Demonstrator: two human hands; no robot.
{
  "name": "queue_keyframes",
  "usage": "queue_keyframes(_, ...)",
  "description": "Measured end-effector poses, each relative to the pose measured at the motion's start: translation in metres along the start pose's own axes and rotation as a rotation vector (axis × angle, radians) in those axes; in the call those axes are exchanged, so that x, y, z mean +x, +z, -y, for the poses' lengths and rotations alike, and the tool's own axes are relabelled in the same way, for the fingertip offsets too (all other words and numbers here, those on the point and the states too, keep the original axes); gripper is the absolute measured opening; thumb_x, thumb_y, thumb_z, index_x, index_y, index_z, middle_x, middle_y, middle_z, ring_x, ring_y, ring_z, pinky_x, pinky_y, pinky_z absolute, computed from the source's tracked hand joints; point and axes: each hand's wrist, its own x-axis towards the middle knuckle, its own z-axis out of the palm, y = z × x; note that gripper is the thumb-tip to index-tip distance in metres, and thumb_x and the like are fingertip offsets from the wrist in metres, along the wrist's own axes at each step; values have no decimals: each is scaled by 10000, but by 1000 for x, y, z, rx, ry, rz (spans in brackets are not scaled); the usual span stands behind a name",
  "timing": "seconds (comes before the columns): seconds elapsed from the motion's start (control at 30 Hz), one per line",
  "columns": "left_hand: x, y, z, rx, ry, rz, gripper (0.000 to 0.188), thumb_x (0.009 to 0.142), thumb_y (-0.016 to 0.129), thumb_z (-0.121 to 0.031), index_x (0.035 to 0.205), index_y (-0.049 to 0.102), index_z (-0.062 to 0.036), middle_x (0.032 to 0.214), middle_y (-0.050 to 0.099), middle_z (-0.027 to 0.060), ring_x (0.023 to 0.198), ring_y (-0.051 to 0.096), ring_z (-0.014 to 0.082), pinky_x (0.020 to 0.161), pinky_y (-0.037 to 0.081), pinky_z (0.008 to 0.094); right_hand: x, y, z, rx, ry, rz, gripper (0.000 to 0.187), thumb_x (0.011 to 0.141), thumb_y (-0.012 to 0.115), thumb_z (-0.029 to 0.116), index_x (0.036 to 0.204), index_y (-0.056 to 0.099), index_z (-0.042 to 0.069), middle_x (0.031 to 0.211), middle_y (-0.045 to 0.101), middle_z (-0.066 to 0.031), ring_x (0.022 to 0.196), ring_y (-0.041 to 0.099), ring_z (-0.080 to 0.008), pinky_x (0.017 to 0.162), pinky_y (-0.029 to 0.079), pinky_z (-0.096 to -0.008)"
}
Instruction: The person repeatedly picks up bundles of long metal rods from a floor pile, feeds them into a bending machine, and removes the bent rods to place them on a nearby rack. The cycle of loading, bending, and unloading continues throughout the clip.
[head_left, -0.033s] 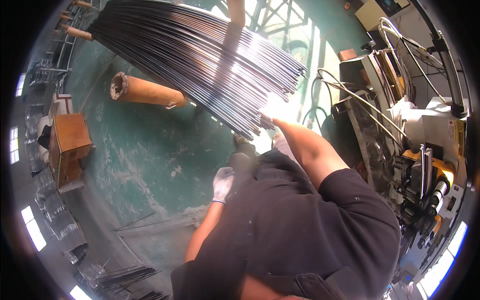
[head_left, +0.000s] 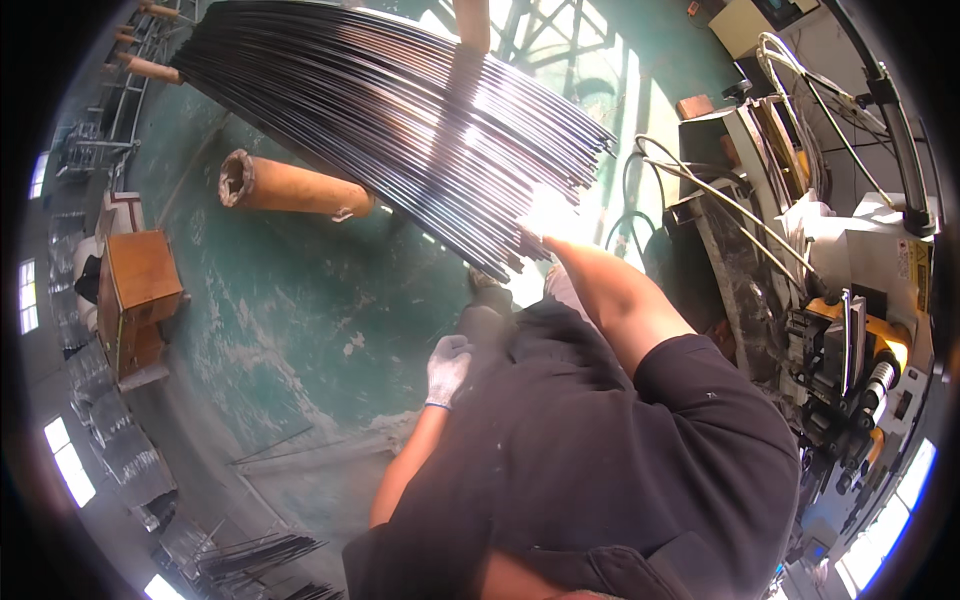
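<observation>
A wide layer of long, thin dark metal rods (head_left: 400, 120) slopes across the upper middle, its near ends uneven. At those ends, my right hand (head_left: 549, 214) in a white glove touches the rods. Strong sunlight bleaches it, so its fingers cannot be made out. My left hand (head_left: 448, 370), also in a white knitted glove, is down beside my leg with its fingers curled in. Nothing shows in it.
An orange-brown cylinder (head_left: 300, 187) sticks out left from under the rods. A wooden cabinet (head_left: 148, 270) stands at far left. Machinery (head_left: 850, 350) with looping pale hoses (head_left: 735, 215) lines the right side. More rods (head_left: 258, 555) lie at lower left over the green floor (head_left: 300, 300).
</observation>
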Motion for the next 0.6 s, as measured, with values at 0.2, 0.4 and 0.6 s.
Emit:
queue_keyframes(0.2,26,-64,-81,-236,-101,-139,375,911,564,51,1285,586,74,1081,732,171,929,701,204,848,567,314,49,50,33,-52,1,-89,384,832,707,342,1089,684,58,1038,715,-177,1013,684,-348,935,530,-454)
queue_keyframes(0.4,44,-117,-90,-337,-194,-399,340,927,579,50,1266,593,41,1063,734,146,927,703,199,838,569,298,69,73,27,-93,-109,-131,306,832,687,302,1001,680,47,961,709,-181,954,685,-342,900,533,-460)
queue_keyframes(0.6,44,-79,-93,-258,-243,-264,365,927,576,37,1292,580,41,1094,736,166,910,713,202,808,577,305,68,74,16,-73,-305,-137,135,841,625,174,872,680,54,831,694,-167,809,693,-320,759,561,-441)
